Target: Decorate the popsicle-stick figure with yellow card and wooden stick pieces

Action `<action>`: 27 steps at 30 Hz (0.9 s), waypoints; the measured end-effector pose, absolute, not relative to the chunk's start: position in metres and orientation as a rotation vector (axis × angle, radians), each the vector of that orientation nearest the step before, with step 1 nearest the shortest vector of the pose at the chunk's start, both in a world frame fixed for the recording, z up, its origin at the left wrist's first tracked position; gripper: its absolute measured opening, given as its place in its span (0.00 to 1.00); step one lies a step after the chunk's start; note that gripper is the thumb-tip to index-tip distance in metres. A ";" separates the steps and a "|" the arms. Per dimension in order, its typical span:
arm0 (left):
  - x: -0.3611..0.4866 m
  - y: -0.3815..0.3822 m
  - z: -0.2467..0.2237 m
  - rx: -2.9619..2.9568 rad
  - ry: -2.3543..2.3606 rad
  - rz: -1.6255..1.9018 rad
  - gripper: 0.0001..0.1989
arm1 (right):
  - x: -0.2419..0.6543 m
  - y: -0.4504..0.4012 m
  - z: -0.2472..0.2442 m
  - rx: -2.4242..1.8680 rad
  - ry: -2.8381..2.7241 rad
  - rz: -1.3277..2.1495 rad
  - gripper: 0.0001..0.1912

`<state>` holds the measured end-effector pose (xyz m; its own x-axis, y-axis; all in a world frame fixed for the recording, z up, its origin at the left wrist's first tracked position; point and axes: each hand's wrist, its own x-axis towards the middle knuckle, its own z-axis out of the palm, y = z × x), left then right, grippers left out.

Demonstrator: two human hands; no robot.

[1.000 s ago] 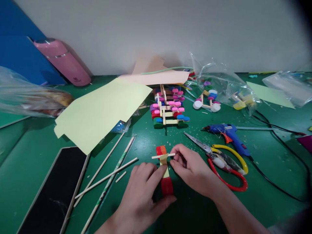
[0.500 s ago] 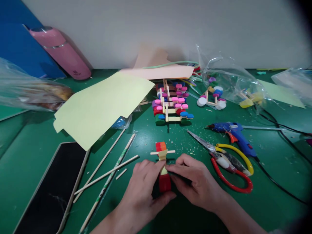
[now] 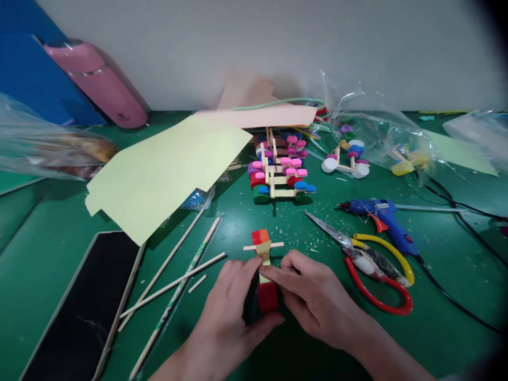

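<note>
Between my hands at the lower middle is a small craft model with red wheels [image 3: 268, 297]. A pale yellow strip [image 3: 263, 257] runs along its top, and a thin wooden stick lies crosswise near its orange-and-red far end. My left hand [image 3: 228, 304] grips the model from the left, thumb by the near wheel and index finger at the strip. From the right, my right hand [image 3: 317, 293] presses its index fingertip onto the strip, with its other fingers curled against the model's side. The fingers hide part of the model's middle.
Scissors [image 3: 367, 259] and a blue glue gun [image 3: 377, 217] lie to the right, its cord trailing. Wooden sticks [image 3: 174, 283] and a phone [image 3: 85, 307] are on the left. Beyond stand several colourful finished models [image 3: 280, 169], yellow paper [image 3: 159, 174] and a pink bottle [image 3: 99, 84].
My right index finger has slid slightly left along the strip, closer to my left fingertip. The model has barely shifted left; both hands keep hold of it.
</note>
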<state>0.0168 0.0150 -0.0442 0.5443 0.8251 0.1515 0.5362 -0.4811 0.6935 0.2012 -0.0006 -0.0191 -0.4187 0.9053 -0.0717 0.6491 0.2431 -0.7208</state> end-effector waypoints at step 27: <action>0.014 0.017 -0.038 2.282 1.162 0.647 0.15 | 0.199 -0.005 -0.017 -1.416 -1.777 1.091 0.10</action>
